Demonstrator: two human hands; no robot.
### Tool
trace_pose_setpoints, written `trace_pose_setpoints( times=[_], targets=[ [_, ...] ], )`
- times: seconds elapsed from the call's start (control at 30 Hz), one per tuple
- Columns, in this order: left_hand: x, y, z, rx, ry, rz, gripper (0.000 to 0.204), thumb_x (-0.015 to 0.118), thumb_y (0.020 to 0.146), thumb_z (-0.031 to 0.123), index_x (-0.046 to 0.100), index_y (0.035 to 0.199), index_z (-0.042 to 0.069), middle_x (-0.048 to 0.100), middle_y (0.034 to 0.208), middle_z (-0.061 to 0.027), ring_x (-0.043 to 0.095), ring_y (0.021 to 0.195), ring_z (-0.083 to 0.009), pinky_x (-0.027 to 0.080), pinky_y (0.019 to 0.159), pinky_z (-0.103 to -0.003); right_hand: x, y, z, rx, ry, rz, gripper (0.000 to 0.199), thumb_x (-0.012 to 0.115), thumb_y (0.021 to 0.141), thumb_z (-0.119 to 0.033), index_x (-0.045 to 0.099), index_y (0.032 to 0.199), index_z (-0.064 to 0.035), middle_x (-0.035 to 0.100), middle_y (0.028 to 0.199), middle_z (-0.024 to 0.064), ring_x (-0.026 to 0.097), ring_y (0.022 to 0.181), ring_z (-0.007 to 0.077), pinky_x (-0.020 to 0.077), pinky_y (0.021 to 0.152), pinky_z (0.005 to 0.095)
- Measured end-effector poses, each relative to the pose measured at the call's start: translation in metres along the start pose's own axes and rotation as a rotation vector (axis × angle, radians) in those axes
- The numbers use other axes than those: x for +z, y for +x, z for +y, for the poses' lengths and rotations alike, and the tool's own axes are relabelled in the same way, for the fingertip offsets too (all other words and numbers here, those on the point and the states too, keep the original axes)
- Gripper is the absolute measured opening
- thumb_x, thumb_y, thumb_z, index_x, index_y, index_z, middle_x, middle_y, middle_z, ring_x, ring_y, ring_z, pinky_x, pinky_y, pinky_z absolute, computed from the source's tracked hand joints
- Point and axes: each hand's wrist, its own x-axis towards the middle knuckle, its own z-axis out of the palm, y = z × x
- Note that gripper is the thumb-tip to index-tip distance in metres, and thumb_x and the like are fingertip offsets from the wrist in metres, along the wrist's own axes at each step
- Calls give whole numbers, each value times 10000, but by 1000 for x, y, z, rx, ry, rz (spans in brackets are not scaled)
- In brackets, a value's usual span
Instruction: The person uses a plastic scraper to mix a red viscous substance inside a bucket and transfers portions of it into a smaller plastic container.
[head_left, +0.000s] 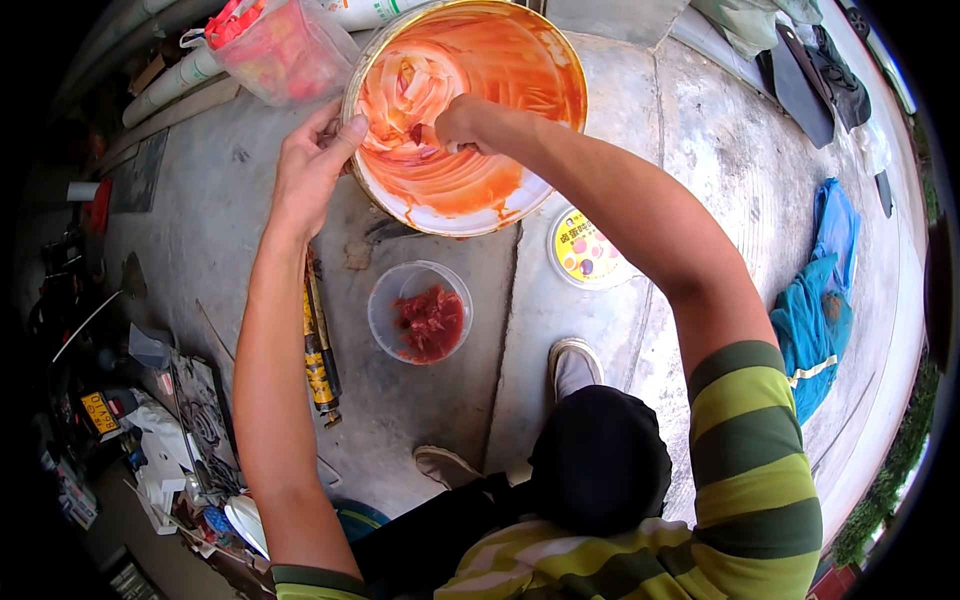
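Note:
A large round bucket (540,75) is tipped with its mouth facing me, its white inside smeared with orange-red paste. My left hand (312,170) grips its left rim, the thumb over the edge and the fingers round the outside. Inside the bucket, my right hand (466,124) is closed near the paste; a small dark reddish bit shows at the fingers, too hidden to name. Pale orange-coated folds (412,85) lie heaped beside it. Below the bucket stands a clear plastic tub (377,300) with dark red, wet-looking pieces (432,322) in it.
A yellow printed round lid (588,250) lies right of the tub. Left of the tub is a yellow-and-black rod-like tool (318,350). A clear bag (290,60) stands at the upper left. Blue-green cloth (808,320) lies at the right, and clutter fills the lower left.

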Motion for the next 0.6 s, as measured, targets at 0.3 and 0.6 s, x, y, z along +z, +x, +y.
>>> trace_pose_setpoints(
  times=[0.3, 0.6],
  targets=[
    [-6, -4, -5, 11, 47, -1, 515, 679, 945, 251, 537, 1352, -31, 656, 1088, -55, 603, 921, -93, 513, 771, -262, 29, -25, -12, 21, 308, 45, 71, 649, 756, -28, 608, 766, 30, 540, 658, 134, 464, 525, 198, 339, 449, 365],
    [-4, -12, -4, 0, 20, 19, 507, 683, 942, 229, 539, 1351, -34, 659, 1048, -42, 603, 890, -88, 507, 768, -251, 0, -32, 24, -15, 534, 74, 208, 616, 882, -115, 585, 728, 21, 493, 629, 88, 481, 520, 175, 368, 452, 335]
  ],
)
